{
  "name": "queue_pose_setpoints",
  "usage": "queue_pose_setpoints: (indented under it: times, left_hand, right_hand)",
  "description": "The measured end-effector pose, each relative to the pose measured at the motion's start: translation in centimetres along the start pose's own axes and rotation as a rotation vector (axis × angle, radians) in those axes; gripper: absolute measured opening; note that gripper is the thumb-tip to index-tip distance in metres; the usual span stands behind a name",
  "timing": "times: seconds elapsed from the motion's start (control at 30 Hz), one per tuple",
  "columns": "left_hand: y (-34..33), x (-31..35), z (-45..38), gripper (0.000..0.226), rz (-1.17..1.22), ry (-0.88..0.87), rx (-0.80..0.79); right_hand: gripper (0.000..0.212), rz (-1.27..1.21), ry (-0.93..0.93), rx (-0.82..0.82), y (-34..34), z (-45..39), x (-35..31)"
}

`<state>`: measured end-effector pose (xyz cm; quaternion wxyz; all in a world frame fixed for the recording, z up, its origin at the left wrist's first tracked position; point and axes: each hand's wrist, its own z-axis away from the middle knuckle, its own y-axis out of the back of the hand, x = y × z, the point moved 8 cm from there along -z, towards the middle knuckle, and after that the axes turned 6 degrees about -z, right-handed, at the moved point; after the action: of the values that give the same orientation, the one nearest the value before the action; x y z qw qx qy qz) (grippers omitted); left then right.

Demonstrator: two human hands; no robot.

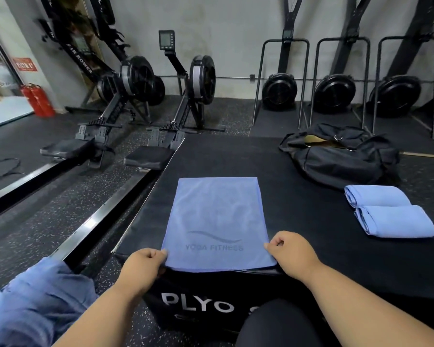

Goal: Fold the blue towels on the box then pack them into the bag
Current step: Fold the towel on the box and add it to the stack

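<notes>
A blue towel (217, 221) printed "YOGA FITNESS" lies flat on the black plyo box (298, 186), its near edge at the box's front rim. My left hand (143, 265) pinches the towel's near left corner. My right hand (290, 254) pinches the near right corner. Two folded blue towels (388, 211) lie side by side on the box's right part. Behind them, at the far right of the box, a black bag (341, 156) stands with its top open.
A heap of blue cloth (33, 304) lies at my lower left on the speckled floor. Two rowing machines (145, 101) stretch along the left of the box. Black fan machines in metal frames (336, 91) line the back wall. Red fire extinguishers (38, 100) stand far left.
</notes>
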<state>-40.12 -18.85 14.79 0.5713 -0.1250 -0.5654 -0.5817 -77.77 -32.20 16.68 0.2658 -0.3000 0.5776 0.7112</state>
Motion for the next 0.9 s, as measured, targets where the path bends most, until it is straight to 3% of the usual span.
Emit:
queue_pose_setpoints:
  times: [0.07,0.13,0.27,0.4,0.53,0.73,0.9]
  left_hand:
    - [-0.4,0.1,0.3,0.025,0.269,0.068,-0.043]
    - [-0.5,0.4,0.5,0.022,0.360,0.106,-0.059]
    - [-1.0,0.6,0.6,0.021,0.301,0.103,-0.071]
    - [0.3,0.3,0.6,0.026,0.182,0.029,0.087]
    - [0.8,-0.8,0.9,0.024,0.169,0.050,0.096]
    - [1.5,-1.1,1.2,0.032,0.057,0.042,0.210]
    - [-0.5,-2.7,0.7,0.037,0.017,0.103,0.040]
  right_hand:
    - [0.028,-0.119,-0.015,0.019,0.4,0.1,0.1]
    - [0.027,-0.216,-0.035,0.059,1.0,0.2,0.3]
    - [0.024,-0.176,-0.015,0.047,1.1,0.4,0.6]
    - [0.023,-0.121,0.003,0.037,0.6,0.7,0.8]
    - [0.013,-0.149,0.011,0.039,0.7,0.8,0.7]
    - [0.023,0.008,0.050,-0.008,0.1,1.0,-0.1]
    - [0.025,-0.007,0.030,-0.044,0.5,0.9,0.0]
